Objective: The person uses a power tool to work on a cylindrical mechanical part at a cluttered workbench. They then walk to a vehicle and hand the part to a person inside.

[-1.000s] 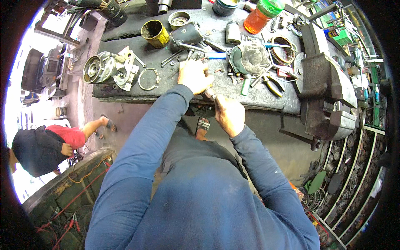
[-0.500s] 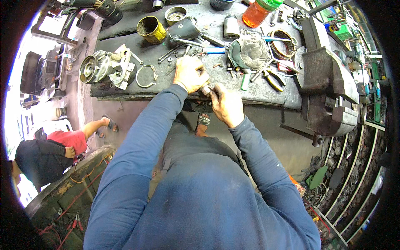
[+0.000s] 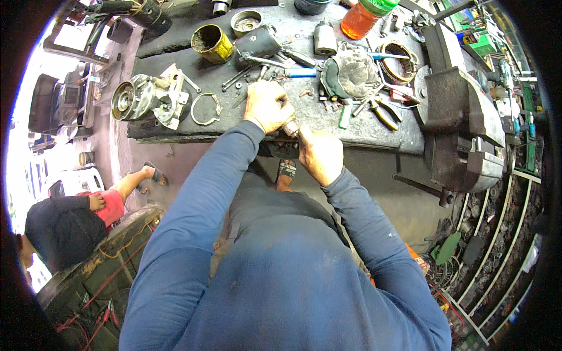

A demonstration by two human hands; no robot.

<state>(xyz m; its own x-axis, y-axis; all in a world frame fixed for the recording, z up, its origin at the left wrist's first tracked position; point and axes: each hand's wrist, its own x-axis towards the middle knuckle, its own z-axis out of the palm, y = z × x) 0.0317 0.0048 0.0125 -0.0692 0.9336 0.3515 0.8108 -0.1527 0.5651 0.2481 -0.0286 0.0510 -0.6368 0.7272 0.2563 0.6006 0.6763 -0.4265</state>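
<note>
At the bench's near edge, my left hand (image 3: 268,107) is closed round a small cylindrical metal part (image 3: 291,128), whose end sticks out toward my other hand. My right hand (image 3: 321,154) is just to the right of that end, fingers curled in; what its fingertips hold, if anything, is hidden. Beyond my left hand lie a blue-handled screwdriver (image 3: 300,73), several small bolts and a dark cylindrical housing (image 3: 258,41). A metal clamp ring (image 3: 206,109) and a cast metal motor housing (image 3: 153,98) lie to the left.
On the workbench (image 3: 374,138) are pliers (image 3: 386,113), a grimy cloth (image 3: 353,76), a copper-wound ring (image 3: 399,62), a yellow can (image 3: 212,43) and a bottle of orange liquid (image 3: 359,22). A heavy vise (image 3: 462,126) stands at the right. Another person (image 3: 64,228) is at the far left.
My right hand has shifted slightly down, with its fingertips away from their earlier place on the part. My left hand stays put. The other person's arm and body have moved.
</note>
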